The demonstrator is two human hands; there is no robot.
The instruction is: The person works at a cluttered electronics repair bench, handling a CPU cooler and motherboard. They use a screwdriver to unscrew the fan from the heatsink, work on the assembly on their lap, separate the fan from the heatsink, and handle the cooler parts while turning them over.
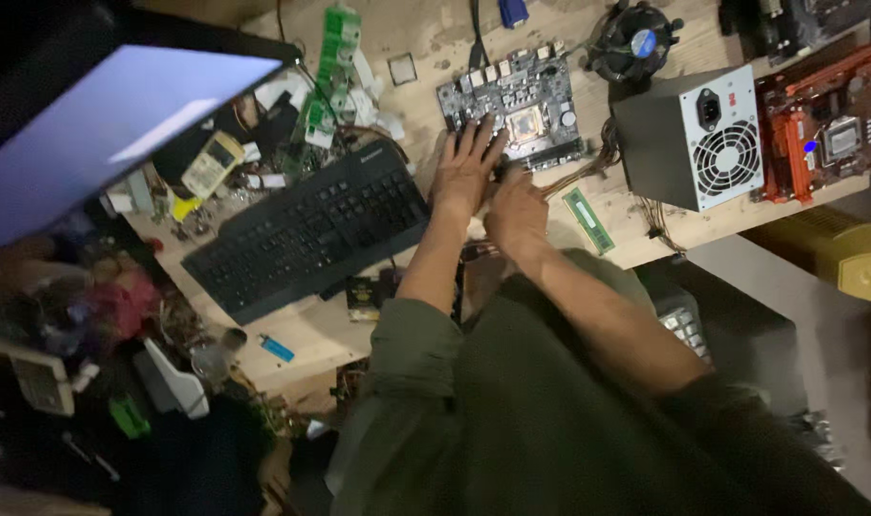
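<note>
While I look down on the wooden bench (636, 239), the black keyboard (306, 234) lies left of the grey power supply (689, 139); between them sits the dark motherboard (517, 110). My left hand (464, 172) is spread flat on its near edge (fingers fanned), my right hand (517, 215) curled beside it, grip unclear.

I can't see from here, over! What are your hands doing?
Left hand flat on grey motherboard. Right hand beside it, at its edge. Black keyboard close left.
</note>
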